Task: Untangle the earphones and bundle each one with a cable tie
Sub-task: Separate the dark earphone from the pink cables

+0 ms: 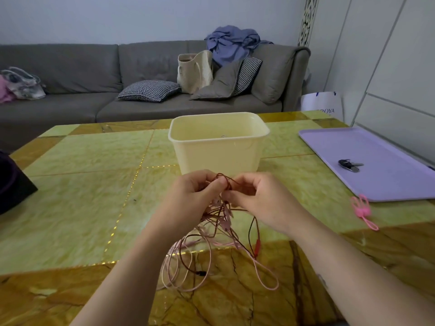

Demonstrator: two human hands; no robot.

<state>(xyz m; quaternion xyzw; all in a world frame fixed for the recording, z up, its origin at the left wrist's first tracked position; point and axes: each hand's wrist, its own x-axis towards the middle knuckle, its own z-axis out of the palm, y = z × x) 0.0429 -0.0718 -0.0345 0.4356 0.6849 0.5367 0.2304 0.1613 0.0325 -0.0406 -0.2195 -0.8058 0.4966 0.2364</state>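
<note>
Dark red and pale pink cords (222, 212); cream tub (219, 154); lilac tray (381, 182) right; bright pink cable ties (362, 208); green and amber marbled table (82, 184); grey sofa (70, 67); black-and-white houndstooth cushion (148, 90); blue cloth (233, 41)

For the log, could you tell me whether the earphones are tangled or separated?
Tangled: the earphones, pink and dark red, hang as one knotted bunch that the left hand and right hand pinch.

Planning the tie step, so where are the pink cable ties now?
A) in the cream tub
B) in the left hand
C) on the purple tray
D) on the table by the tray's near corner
D: the pink cable ties lie on the table, just off the purple tray.
</note>
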